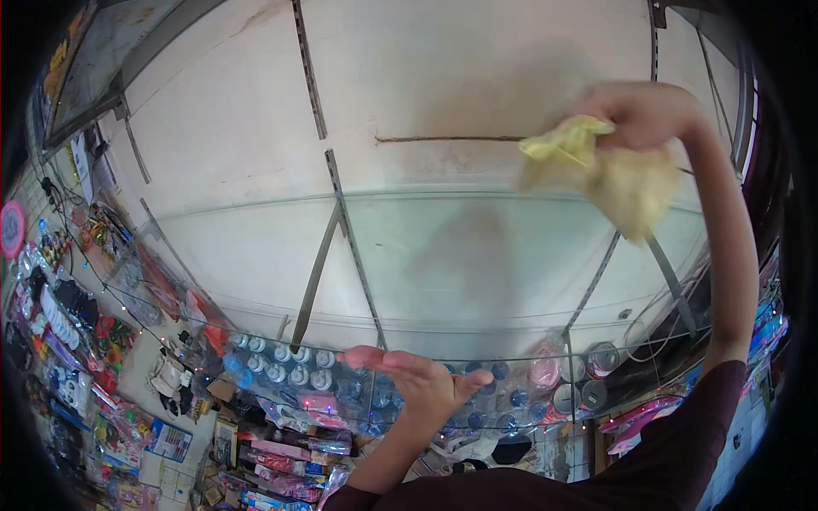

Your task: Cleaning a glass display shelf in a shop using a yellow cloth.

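Observation:
My right hand (645, 117) is raised at the upper right, closed around a crumpled yellow cloth (635, 189). The cloth hangs below the fingers and is smeared by motion. It is in front of a pale wall panel (477, 60); whether it touches the panel I cannot tell. Lower, near the middle, my left hand (417, 381) has its palm turned up, fingers stretched out and thumb apart, holding nothing. That hand is close to the front edge of a clear glass shelf (452, 255); contact with the edge is unclear.
Metal brackets (317, 277) and slotted uprights (308, 72) support the glass. White-capped bottles (298, 375) and several jars (596, 396) show lower down. Packaged goods (119, 434) crowd the floor at left, with a thin cable (85, 255) of small lights nearby.

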Demonstrator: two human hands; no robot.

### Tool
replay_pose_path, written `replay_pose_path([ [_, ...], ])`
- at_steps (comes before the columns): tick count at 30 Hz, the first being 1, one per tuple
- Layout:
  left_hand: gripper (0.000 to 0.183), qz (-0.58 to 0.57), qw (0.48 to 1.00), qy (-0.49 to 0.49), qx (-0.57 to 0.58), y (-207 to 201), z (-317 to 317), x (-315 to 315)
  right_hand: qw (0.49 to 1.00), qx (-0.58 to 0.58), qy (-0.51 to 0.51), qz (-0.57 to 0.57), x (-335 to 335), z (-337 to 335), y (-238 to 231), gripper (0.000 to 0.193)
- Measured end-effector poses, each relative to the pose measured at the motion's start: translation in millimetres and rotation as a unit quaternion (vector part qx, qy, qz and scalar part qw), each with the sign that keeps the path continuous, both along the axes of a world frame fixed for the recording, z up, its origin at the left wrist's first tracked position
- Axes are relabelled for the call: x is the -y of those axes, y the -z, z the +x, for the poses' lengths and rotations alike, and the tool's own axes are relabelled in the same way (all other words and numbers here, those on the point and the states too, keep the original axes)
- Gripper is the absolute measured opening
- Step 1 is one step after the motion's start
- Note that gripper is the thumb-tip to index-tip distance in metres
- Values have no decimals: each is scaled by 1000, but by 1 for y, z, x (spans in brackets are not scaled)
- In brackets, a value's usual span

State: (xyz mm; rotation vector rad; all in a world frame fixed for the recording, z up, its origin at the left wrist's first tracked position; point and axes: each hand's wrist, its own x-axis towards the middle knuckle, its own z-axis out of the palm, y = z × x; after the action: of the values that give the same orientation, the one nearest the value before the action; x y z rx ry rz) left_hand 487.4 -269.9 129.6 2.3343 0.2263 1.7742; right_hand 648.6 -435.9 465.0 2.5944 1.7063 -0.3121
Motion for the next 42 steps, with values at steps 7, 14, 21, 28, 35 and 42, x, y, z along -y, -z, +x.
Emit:
replay_pose_path([
  [7,116,27,999,-18,-13,-27,-9,-1,912,229,-229,254,-159,9,101,36],
  [14,111,43,999,-22,-9,-26,-9,-2,956,134,-101,242,-220,-8,152,33],
  [21,111,32,999,-24,-18,-28,-11,0,954,89,-87,271,-232,1,161,21],
  [28,112,-28,999,-6,-40,-35,-16,11,970,151,-124,143,-229,-5,144,37],
  [35,109,-15,999,-19,-25,-28,-14,7,956,-120,-253,-83,-158,-6,58,34],
  [42,114,-33,997,2,-76,-43,-19,20,955,85,-170,227,-229,-2,82,26],
])
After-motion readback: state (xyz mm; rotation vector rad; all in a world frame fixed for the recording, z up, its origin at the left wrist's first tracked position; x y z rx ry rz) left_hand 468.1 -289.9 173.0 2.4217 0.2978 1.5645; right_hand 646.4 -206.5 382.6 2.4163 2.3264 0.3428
